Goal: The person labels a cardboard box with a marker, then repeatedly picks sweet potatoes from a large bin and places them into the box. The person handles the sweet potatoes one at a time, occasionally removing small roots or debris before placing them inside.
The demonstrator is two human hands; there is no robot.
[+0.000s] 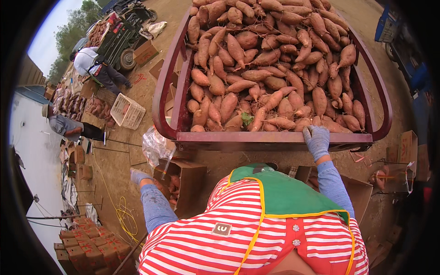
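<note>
A maroon metal cart bed (275, 137) full of sweet potatoes (275, 75) stands before me. My right hand (317, 141), in a pale knitted glove, grips the near rim of the bed, its fingers over the top edge. My left hand (139, 176), gloved alike, hangs out to the left beside a clear plastic bag (156, 146). I see nothing in it, and its fingers are partly hidden. Between that arm and my body sits an open cardboard box (190, 184) holding sweet potatoes. Another cardboard box (354, 192) stands by my right arm.
Two people work at the left, one bending (89, 63) near a loaded three-wheeled cart (118, 41), one (68, 127) farther down. A white plastic crate (128, 111) lies on the dirt ground. Yellow cord (125, 216) and stacked cartons (92, 244) lie lower left; a blue vehicle (386, 25) stands right.
</note>
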